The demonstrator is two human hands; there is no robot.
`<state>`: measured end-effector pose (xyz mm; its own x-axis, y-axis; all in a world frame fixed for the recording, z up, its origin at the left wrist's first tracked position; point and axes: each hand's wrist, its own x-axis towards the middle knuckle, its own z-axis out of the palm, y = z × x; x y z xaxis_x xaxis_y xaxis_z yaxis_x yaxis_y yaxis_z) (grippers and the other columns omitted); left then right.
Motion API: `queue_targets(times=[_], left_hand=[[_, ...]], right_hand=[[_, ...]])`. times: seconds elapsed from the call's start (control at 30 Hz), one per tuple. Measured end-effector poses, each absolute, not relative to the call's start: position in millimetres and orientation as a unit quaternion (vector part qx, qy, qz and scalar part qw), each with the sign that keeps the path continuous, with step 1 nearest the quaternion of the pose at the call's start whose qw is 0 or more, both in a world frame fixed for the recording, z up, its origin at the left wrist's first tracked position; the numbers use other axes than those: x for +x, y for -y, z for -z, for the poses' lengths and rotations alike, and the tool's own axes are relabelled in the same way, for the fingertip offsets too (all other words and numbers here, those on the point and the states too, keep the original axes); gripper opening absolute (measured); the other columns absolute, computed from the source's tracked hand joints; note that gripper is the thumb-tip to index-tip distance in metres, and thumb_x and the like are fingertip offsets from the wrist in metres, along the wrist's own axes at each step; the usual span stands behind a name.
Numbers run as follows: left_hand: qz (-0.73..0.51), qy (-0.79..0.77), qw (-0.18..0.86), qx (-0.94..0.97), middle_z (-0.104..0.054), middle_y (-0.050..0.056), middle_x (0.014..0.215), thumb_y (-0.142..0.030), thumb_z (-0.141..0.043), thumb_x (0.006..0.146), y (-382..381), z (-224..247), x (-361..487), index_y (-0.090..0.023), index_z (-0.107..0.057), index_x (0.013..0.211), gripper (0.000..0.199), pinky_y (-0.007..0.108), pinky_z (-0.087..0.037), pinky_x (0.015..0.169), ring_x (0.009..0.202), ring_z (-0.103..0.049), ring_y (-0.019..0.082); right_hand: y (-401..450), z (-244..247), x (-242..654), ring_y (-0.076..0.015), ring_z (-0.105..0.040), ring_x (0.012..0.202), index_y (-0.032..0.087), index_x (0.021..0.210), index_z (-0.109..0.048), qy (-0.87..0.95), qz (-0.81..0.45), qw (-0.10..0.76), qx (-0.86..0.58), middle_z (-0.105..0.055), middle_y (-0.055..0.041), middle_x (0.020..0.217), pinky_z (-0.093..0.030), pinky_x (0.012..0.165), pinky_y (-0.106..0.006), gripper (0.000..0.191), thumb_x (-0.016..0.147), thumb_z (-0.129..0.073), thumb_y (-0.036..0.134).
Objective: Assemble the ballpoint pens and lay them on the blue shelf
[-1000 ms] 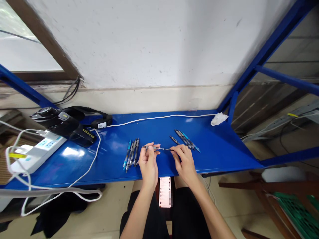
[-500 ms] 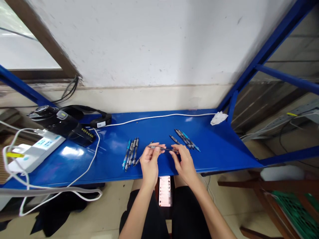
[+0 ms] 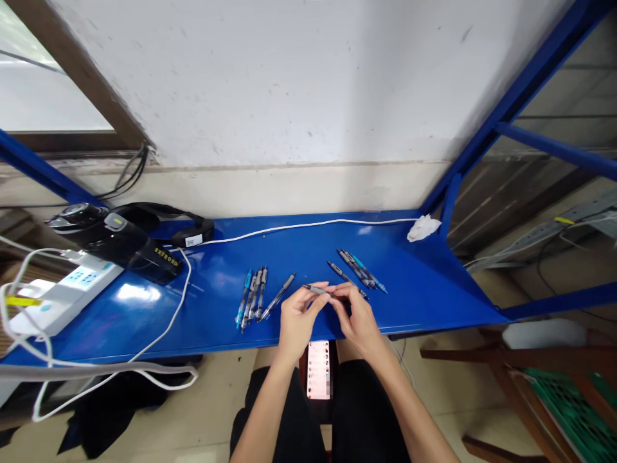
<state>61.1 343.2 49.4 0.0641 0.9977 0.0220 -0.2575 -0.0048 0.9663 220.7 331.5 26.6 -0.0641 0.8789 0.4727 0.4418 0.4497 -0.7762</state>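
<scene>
Just above the desk's front edge, a dark grey pen [image 3: 315, 290] lies between my two hands. My left hand [image 3: 297, 318] pinches its grey part with thumb and fingers. My right hand [image 3: 355, 316] is closed at the pen's other end, its fingertips meeting those of the left; that end is hidden by the fingers. Left of my hands is a group of several pens [image 3: 253, 296], one with blue parts. A single grey pen [image 3: 277, 297] slants beside them. To the right are another slanting pen [image 3: 344, 278] and a second group of pens [image 3: 359, 267].
The blue desk [image 3: 299, 244] runs along the wall. A black bottle [image 3: 130, 247], a white power strip [image 3: 72, 289] and looped cables fill its left side. Crumpled tissue [image 3: 424, 228] sits at the back right. A lit phone [image 3: 318, 370] is below the front edge, between the legs.
My hands have drawn together, closing the gap along the held pen. My left hand shifted right, uncovering the single grey pen; more of the slanting pen on the right shows.
</scene>
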Motion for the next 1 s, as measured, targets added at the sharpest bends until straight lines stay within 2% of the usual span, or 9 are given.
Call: queue_targets(times=[0.27,0.43,0.47,0.57,0.63,0.67,0.77,0.83,1.0], left_hand=[[-0.544,-0.412,0.545,0.487,-0.082,0.01,0.113,-0.033,-0.081,0.093,-345.1,-49.6,58.6,-0.019,-0.083,0.106,0.019,0.04,-0.06,0.102,0.109,-0.076,0.027],[-0.55,-0.456,0.524,0.465,-0.082,0.009,0.106,-0.037,-0.077,0.096,-342.3,-49.0,61.8,-0.018,-0.08,0.102,0.02,0.036,-0.06,0.097,0.103,-0.078,0.025],[-0.556,-0.464,0.518,0.455,-0.082,0.009,0.104,-0.038,-0.076,0.097,-341.8,-48.9,62.3,-0.018,-0.079,0.101,0.021,0.036,-0.06,0.096,0.102,-0.078,0.025],[-0.579,-0.478,0.505,0.425,-0.082,0.007,0.096,-0.042,-0.073,0.1,-340.8,-48.4,63.4,-0.018,-0.075,0.101,0.024,0.036,-0.061,0.092,0.097,-0.08,0.025],[-0.579,-0.48,0.51,0.418,-0.08,0.006,0.088,-0.044,-0.07,0.102,-340.5,-47.8,63.4,-0.018,-0.073,0.104,0.026,0.035,-0.061,0.085,0.088,-0.08,0.024],[-0.572,-0.479,0.514,0.423,-0.078,0.005,0.083,-0.045,-0.068,0.103,-340.3,-47.6,63.2,-0.019,-0.072,0.107,0.027,0.034,-0.061,0.081,0.082,-0.079,0.023],[-0.561,-0.462,0.51,0.46,-0.069,0.001,0.075,-0.047,-0.062,0.106,-340.1,-47.9,61.5,-0.019,-0.073,0.111,0.03,0.03,-0.056,0.071,0.067,-0.068,0.016],[-0.56,-0.449,0.494,0.49,-0.063,0.001,0.079,-0.046,-0.059,0.108,-340.0,-49.0,60.2,-0.02,-0.075,0.112,0.031,0.028,-0.05,0.066,0.064,-0.058,0.013],[-0.541,-0.438,0.491,0.524,-0.06,0.005,0.097,-0.046,-0.051,0.111,-340.1,-52.8,58.8,-0.022,-0.076,0.122,0.036,0.028,-0.045,0.066,0.072,-0.052,0.014]], right_hand=[[-331.2,-42.5,218.4,-0.0214,-0.069,0.104,0.023,0.122,-0.063,0.727,-0.238,0.453,-0.458,-0.071,-0.0081,0.112,-0.055,0.094,-0.035,0.019,0.114,-0.045,0.025],[-306.1,-35.0,213.4,-0.0309,-0.064,0.123,0.022,0.135,-0.059,0.708,-0.122,0.455,-0.526,-0.067,-0.0154,0.128,-0.052,0.105,-0.051,0.029,0.106,-0.062,0.026],[-295.0,-26.3,212.3,-0.0319,-0.064,0.123,0.023,0.135,-0.06,0.703,-0.093,0.474,-0.522,-0.068,-0.0155,0.126,-0.053,0.104,-0.052,0.031,0.104,-0.064,0.022],[-254.4,19.5,208.1,-0.028,-0.072,0.097,0.024,0.121,-0.064,0.721,-0.079,0.524,-0.447,-0.072,-0.0094,0.1,-0.058,0.085,-0.045,0.025,0.101,-0.059,0.011],[-227.7,61.5,205.6,-0.0279,-0.075,0.091,0.022,0.121,-0.066,0.735,-0.158,0.458,-0.475,-0.075,-0.0108,0.098,-0.059,0.078,-0.04,0.022,0.104,-0.053,0.015],[-215.8,83.3,204.7,-0.028,-0.077,0.092,0.02,0.13,-0.065,0.737,-0.207,0.39,-0.513,-0.077,-0.0132,0.103,-0.06,0.079,-0.039,0.028,0.107,-0.049,0.019],[-188.7,139.7,203.1,-0.0298,-0.08,0.081,0.017,0.164,-0.042,0.727,-0.295,0.121,-0.608,-0.081,-0.0167,0.108,-0.059,0.07,-0.035,0.056,0.109,-0.047,0.031],[-177.8,163.6,202.0,-0.0334,-0.081,0.085,0.013,0.17,-0.03,0.719,-0.331,0.008,-0.611,-0.081,-0.0194,0.106,-0.059,0.072,-0.036,0.072,0.107,-0.053,0.039],[-167.3,181.8,196.6,-0.0399,-0.079,0.092,0.001,0.171,-0.019,0.731,-0.323,-0.054,-0.599,-0.078,-0.0288,0.115,-0.06,0.077,-0.046,0.086,0.102,-0.055,0.039]])
